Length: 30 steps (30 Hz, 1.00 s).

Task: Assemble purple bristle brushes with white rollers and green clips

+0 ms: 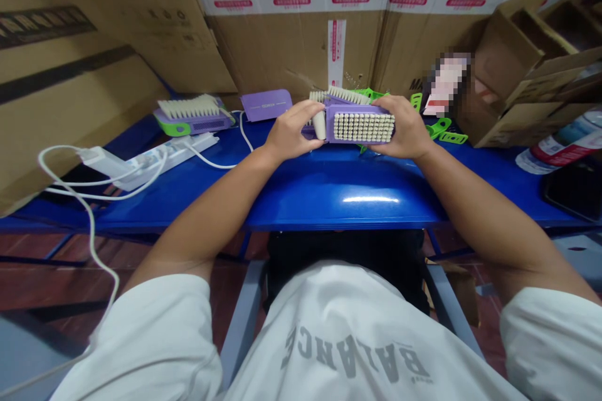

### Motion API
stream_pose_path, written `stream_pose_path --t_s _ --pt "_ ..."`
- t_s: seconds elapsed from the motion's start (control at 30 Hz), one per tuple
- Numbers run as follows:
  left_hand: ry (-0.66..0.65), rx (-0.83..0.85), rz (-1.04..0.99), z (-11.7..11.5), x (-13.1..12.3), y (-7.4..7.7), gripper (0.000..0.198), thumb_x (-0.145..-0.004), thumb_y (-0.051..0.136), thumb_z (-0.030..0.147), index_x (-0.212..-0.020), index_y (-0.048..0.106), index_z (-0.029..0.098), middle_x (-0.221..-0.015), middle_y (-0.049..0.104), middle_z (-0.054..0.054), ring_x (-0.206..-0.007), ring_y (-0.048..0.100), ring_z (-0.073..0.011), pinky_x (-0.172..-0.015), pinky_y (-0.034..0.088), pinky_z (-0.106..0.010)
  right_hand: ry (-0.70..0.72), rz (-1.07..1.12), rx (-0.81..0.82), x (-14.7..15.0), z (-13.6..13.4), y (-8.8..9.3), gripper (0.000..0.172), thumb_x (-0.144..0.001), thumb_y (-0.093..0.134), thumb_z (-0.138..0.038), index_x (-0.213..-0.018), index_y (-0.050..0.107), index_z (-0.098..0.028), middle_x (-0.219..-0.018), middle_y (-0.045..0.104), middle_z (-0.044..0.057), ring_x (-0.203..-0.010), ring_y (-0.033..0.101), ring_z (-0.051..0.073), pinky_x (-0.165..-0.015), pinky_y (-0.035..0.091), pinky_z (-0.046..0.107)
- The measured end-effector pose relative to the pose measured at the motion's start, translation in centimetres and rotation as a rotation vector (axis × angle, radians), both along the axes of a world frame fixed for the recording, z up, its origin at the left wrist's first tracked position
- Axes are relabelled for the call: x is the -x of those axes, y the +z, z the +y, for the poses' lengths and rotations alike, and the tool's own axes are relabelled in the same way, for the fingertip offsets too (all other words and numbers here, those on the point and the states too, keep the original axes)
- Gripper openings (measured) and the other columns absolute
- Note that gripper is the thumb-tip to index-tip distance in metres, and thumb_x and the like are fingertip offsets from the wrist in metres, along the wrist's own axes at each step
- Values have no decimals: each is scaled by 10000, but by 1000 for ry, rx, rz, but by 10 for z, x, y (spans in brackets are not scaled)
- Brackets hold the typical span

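Observation:
Both my hands hold a purple brush (pixel 360 125) with cream bristles facing me, above the blue table (pixel 329 188). My right hand (pixel 404 128) wraps its right end. My left hand (pixel 291 131) grips the left end, fingers closed beside a small cream bristle tuft (pixel 320 124). Behind the brush lie more bristle pieces (pixel 345 95) and green plastic parts (pixel 442 131).
A purple and green brush (pixel 190 116) and a purple lid (pixel 266 104) lie at the back left. A white power strip (pixel 160 156) with cables sits at the left. Cardboard boxes (pixel 291 44) wall the back; open cartons (pixel 531 75), a bottle (pixel 559 147) and a dark object (pixel 571 188) stand right.

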<state>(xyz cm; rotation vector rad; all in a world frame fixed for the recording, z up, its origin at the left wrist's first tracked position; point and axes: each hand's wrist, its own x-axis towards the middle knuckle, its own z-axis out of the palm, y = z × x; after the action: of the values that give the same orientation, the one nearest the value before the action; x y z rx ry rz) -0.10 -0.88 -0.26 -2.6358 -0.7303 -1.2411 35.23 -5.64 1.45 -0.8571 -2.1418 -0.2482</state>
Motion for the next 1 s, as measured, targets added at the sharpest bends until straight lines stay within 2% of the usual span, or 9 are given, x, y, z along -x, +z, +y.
stream_pose_path --t_s 0.3,0.63,0.8,1.0 --pt "15 22 7 -1 0 2 752 -870 901 419 -1577 689 274 -1569 755 -97 -1468 724 -379 -1309 570 -576 5 1 -9 -3 2 -2 942 -756 849 -830 -1525 666 -319 -1463 767 150 -1389 703 502 -1226 538 775" --pt "-29 16 10 -4 -2 -1 777 -870 876 359 -1615 667 284 -1591 745 -88 -1476 724 -369 -1312 574 -554 37 -18 15 -8 3 -3 943 -786 819 -842 -1556 652 -323 -1501 756 154 -1444 684 507 -1260 502 809" --pt "-33 49 17 -2 -3 -4 745 -894 874 413 -1601 681 282 -1580 749 -98 -1484 714 -379 -1319 567 -569 22 -18 39 -4 0 0 943 -770 832 -849 -1537 668 -325 -1488 762 157 -1430 692 506 -1258 503 812" --pt "-15 51 -14 -1 -3 3 742 -883 904 512 -1563 709 289 -1572 731 -123 -1471 702 -406 -1295 571 -625 16 -8 38 -2 -3 3 971 -743 869 -836 -1549 659 -338 -1493 754 138 -1426 684 501 -1270 508 784"
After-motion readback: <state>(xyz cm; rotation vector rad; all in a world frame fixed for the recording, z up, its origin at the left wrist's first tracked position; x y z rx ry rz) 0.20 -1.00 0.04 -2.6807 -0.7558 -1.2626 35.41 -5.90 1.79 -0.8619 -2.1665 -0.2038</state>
